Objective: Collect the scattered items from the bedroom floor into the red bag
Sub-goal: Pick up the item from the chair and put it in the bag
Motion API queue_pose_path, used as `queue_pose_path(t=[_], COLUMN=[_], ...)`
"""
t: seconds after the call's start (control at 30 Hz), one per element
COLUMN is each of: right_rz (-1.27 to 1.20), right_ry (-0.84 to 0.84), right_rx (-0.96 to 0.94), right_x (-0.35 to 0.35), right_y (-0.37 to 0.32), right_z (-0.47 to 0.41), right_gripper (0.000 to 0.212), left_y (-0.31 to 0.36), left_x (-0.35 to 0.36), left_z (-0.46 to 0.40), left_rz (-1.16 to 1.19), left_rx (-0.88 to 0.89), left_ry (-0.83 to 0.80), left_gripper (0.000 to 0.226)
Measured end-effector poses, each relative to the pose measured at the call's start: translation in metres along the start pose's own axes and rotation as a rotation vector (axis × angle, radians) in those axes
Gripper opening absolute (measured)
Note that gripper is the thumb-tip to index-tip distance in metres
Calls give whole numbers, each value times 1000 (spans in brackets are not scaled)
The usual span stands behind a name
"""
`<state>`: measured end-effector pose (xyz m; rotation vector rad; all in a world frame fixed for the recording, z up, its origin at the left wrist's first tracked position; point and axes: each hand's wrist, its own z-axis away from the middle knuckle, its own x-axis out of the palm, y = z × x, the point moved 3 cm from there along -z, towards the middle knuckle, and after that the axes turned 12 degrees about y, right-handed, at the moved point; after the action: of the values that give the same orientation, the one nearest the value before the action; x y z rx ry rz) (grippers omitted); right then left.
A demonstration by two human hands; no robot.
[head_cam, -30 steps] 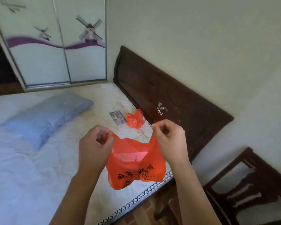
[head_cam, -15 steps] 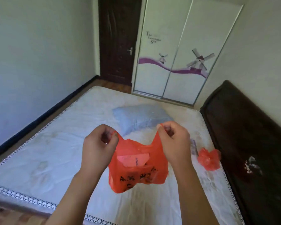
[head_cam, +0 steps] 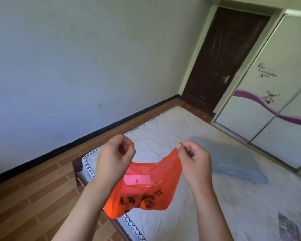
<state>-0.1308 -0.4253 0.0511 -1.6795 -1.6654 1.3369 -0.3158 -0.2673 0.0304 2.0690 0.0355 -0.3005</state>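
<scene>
Left hand (head_cam: 114, 158) and right hand (head_cam: 195, 160), fingers curled, each pinch one handle of the thin red plastic bag (head_cam: 146, 188), holding its mouth apart above the white mattress (head_cam: 233, 197).

Pale wall (head_cam: 76, 66), black skirting (head_cam: 94, 134), brick-patterned floor (head_cam: 33, 193). Bare mattress (head_cam: 241, 206), blue pillow (head_cam: 236, 162), dark door (head_cam: 221, 63), a windmill-printed wardrobe (head_cam: 276, 110), probably sliding.

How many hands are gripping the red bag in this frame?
2. The left hand pinches one handle of the red bag; the right hand pinches the other.
</scene>
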Motion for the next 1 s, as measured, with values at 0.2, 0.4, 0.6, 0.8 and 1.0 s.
queue_pose_path(t=[0.2, 0.4, 0.6, 0.8, 1.0], right_rz=[2, -11, -54, -160, -281], right_ry=[-75, -178, -303, -419, -583], right_rx=[-31, -62, -66, -115, -122], right_x=[99, 179, 259, 352, 449], right_y=[-32, -52, -55, -59, -73], right_z=[4, -2, -17, -48, -77], right_gripper=[18, 20, 21, 20, 21], left_y=[-60, -109, -154, -184, -203], left_x=[-51, -80, -97, -109, -122], left_z=[-53, -91, -128, -184, -242], left_rz=[-42, -56, -134, -250, -362], left_rx=[-49, -129, -194, -212, -261], left_ry=[64, 136, 214, 292, 403], left_gripper=[20, 20, 19, 16, 19])
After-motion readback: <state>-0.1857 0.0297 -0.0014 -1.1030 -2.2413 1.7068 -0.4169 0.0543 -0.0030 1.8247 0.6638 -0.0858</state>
